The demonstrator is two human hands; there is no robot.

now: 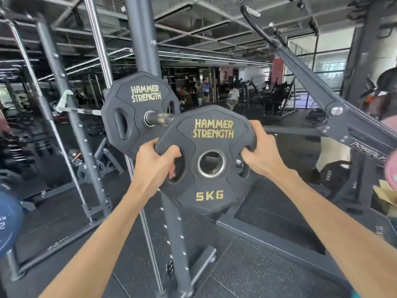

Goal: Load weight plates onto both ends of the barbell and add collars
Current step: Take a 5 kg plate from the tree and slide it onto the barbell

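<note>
Head view: both hands hold a black 5KG plate point(209, 187) upright in the air above the dark floor point(247, 265), face to the camera, gold HAMMER STRENGTH lettering on top. Left hand point(158, 162) grips the plate's left side, fingers curled into the left grip slot, thumb across the front. Right hand point(261, 151) grips the right side, fingers wrapped round the rim at the right slot. The plate is not on the bar: its steel-ringed centre hole sits lower and to the right of the sleeve end. Barbell sleeve point(160, 119) points toward the camera, its tip just behind the held plate's upper left edge. A second black plate point(137, 117), same lettering, is already on the sleeve, pushed in toward the rack upright point(141, 39). The bar's thin shaft point(86, 111) runs off left. A blurred blue plate point(8, 222) is at the left edge, and a grey angled machine arm point(311, 82) is at right. Blurred people stand far back.
</note>
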